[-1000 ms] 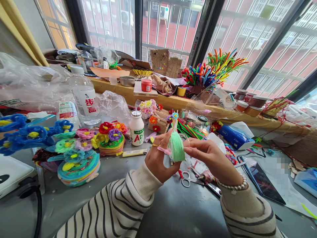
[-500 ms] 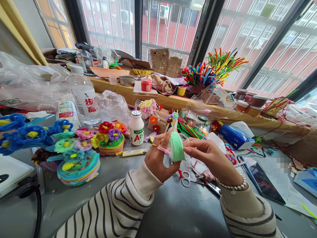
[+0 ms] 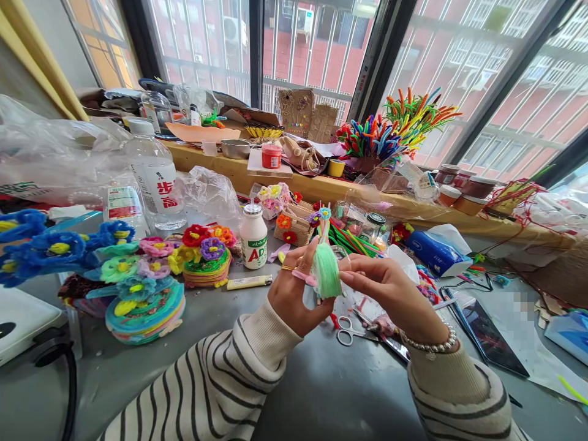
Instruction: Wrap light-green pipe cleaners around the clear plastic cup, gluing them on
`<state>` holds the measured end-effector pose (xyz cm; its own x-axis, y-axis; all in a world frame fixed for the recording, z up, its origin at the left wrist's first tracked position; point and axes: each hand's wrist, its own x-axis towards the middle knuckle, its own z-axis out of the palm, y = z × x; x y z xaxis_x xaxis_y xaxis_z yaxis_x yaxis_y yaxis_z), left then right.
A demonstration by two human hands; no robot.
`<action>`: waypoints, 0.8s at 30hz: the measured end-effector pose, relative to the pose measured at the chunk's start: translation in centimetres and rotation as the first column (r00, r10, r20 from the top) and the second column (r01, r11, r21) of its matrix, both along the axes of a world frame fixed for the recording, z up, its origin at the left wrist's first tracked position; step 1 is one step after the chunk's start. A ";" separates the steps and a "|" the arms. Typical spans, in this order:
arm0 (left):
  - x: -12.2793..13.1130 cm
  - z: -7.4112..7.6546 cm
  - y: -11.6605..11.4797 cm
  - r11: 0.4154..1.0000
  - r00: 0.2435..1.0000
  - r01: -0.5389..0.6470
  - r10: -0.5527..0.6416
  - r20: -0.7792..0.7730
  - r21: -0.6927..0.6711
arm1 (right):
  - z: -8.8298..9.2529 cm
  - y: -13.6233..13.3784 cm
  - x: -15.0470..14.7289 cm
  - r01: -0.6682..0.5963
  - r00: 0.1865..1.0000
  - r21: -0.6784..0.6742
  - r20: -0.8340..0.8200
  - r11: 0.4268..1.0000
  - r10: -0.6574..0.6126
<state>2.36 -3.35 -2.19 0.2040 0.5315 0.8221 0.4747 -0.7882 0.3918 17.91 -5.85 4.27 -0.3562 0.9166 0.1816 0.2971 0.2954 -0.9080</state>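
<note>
Above the grey table, both hands meet around a light green pipe-cleaner coil (image 3: 327,275) wound on a stick with small flowers (image 3: 324,214) at its top. My left hand (image 3: 294,293) pinches the coil from the left, fingers curled, a pink piece lying across its fingers. My right hand (image 3: 390,291) grips the coil's right side with thumb and fingertips. Small scissors (image 3: 348,334) lie on the table just below the hands. Both arms wear striped sleeves.
Stacked pipe-cleaner flower coasters (image 3: 142,294) and blue flowers (image 3: 55,245) lie at left. A small white bottle (image 3: 254,236), a water bottle (image 3: 155,177), a glue stick (image 3: 250,282), a tissue pack (image 3: 436,251) and a phone (image 3: 487,334) surround the hands. Pipe-cleaner bundles (image 3: 395,128) stand on the wooden sill.
</note>
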 end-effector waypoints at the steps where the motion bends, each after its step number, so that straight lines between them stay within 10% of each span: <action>1: 0.0 0.0 0.0 1.000 1.000 -0.001 0.001 -0.001 -0.001 | 0.0 -0.1 0.0 0.002 1.000 -0.011 -0.010 1.000 -0.002; 15: -0.1 0.2 0.0 0.979 0.985 0.120 -0.096 0.144 -0.164 | 0.0 0.0 0.2 0.022 0.999 0.022 -0.031 1.000 -0.022; 19: 0.1 0.5 0.4 0.672 0.819 0.494 -0.148 0.554 -0.551 | 0.1 0.0 0.4 0.082 0.994 0.109 0.059 0.991 -0.088; 21: 0.1 0.7 0.7 0.480 0.706 0.663 -0.144 0.694 -0.574 | 0.0 0.1 0.4 0.068 0.988 0.172 0.126 0.983 -0.090; 24: 0.2 1.0 0.8 0.370 0.598 0.758 -0.062 0.799 -0.537 | -0.3 0.2 0.1 0.060 0.980 0.255 0.170 0.965 -0.106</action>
